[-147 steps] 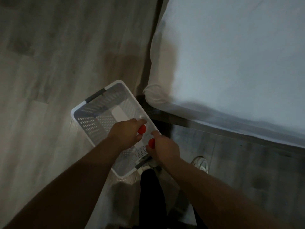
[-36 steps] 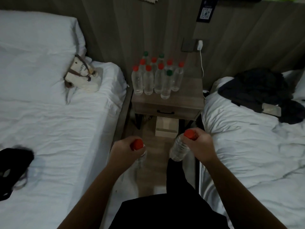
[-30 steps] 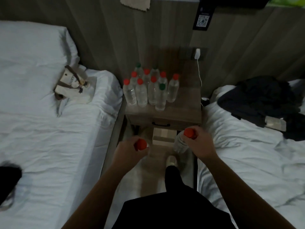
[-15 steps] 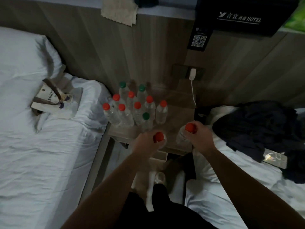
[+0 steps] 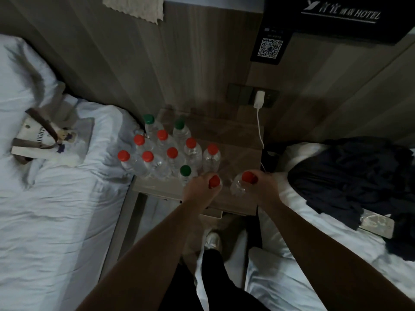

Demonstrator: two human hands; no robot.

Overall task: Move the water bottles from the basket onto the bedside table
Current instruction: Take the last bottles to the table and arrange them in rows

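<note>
In the centre of the frame, both hands are over the front part of the bedside table (image 5: 238,151). The left hand (image 5: 198,188) has its fingers curled around the neck of a red-capped bottle (image 5: 214,182). Just to the right, the right hand (image 5: 263,187) grips a second red-capped bottle (image 5: 238,186) in the same way. I cannot tell if these two stand on the wood. Behind them, toward the upper left, a cluster of bottles (image 5: 170,153) with red and green caps stands on the table. A white charger (image 5: 259,98) is plugged in the wall above, and dark clothes (image 5: 359,176) lie on the bed (image 5: 292,277) at right.
</note>
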